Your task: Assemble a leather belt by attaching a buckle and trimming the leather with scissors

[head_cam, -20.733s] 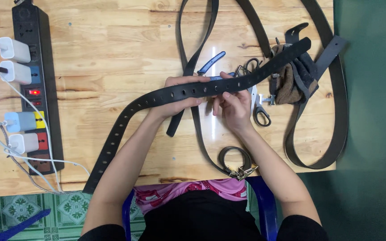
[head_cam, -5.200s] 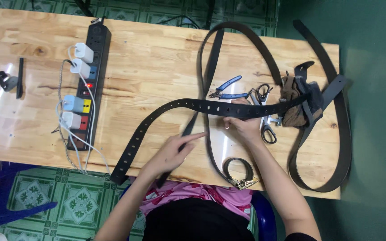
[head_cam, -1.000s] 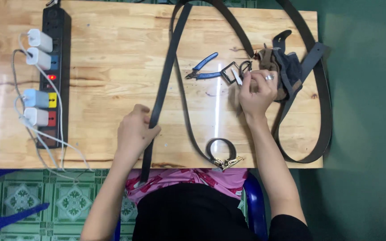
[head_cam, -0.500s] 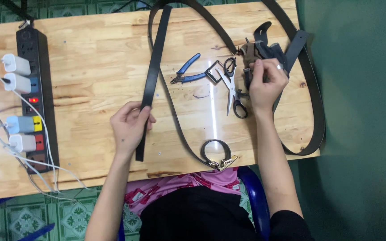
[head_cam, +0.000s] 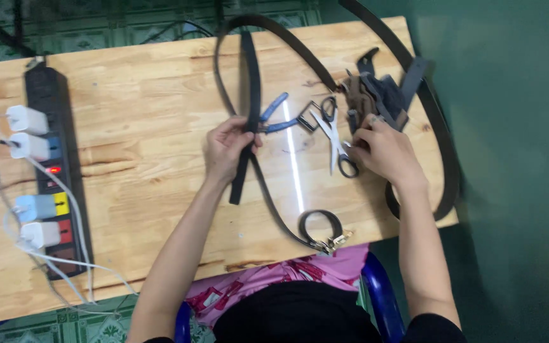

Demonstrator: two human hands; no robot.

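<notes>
At the far left of the tabletop (head_cam: 128, 209) a black power strip (head_cam: 52, 171) is lying lengthwise away from the person, with white chargers (head_cam: 25, 127) plugged in and their cables trailing off the near edge. Moving right, the left hand (head_cam: 227, 149) is closing around a dark leather strap (head_cam: 249, 121), its fingers (head_cam: 239, 126) curled over the top and the thumb pressing from the near side, so the strap is being pinched close to its free end, which is sticking out toward the person just below the hand. The strap's long axis is running almost straight away from the person, up to the far edge, where it is bending into a loop and sweeping back. Just beside that hand, blue-handled pliers (head_cam: 277, 115) are lying at a slant, then a pair of scissors (head_cam: 335, 140) pointing away. The right hand (head_cam: 379, 152) is resting on the scissors' near handles, fingers bent down and pressed together; whether it is actually gripping them I cannot tell. Beyond it a heap of brown and grey leather pieces (head_cam: 376, 95) is sitting near the right edge, and a small coiled strap with a metal clasp (head_cam: 322, 230) is lying near the front. The left hand is plainly the one nearer the long strap.
</notes>
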